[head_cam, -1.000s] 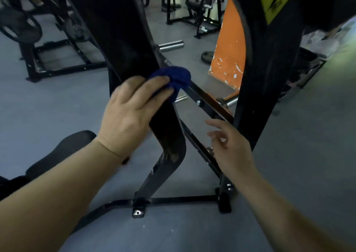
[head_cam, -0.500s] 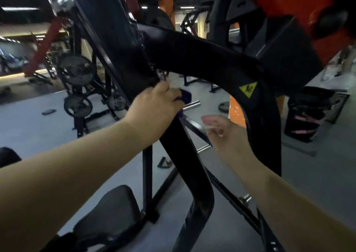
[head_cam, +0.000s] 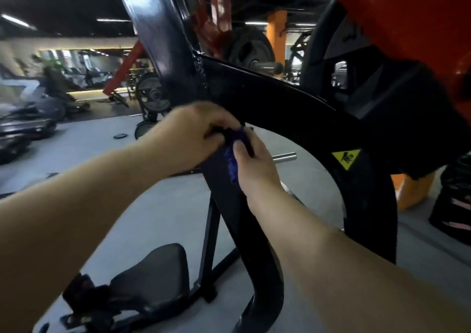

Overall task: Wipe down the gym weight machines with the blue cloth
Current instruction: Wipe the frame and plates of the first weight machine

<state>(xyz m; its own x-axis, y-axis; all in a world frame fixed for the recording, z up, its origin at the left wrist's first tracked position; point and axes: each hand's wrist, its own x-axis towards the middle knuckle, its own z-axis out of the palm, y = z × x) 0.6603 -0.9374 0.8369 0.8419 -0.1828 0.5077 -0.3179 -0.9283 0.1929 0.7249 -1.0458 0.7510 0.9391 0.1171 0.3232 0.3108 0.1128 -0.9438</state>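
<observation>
This was a gym: a black weight machine (head_cam: 267, 98) stood close, weight plates (head_cam: 248, 46) hung on bars, and blurred shapes, perhaps treadmills (head_cam: 25, 126), lined the far wall.

Cloth (head_cam: 232, 160) is deep blue against the glossy black frame (head_cam: 280, 103). Warning sticker (head_cam: 346, 158) is a yellow triangle with a black symbol. Upper arm of the machine (head_cam: 407, 27) is red, pillar (head_cam: 276, 34) orange, floor (head_cam: 158, 205) plain grey, seat pad (head_cam: 153, 276) black.

The blue cloth (head_cam: 232, 160) is looking soft and fuzzy. The black machine frame (head_cam: 267, 98) is looking like shiny, smooth metal. The seat pad (head_cam: 150, 279) is looking smooth.
</observation>
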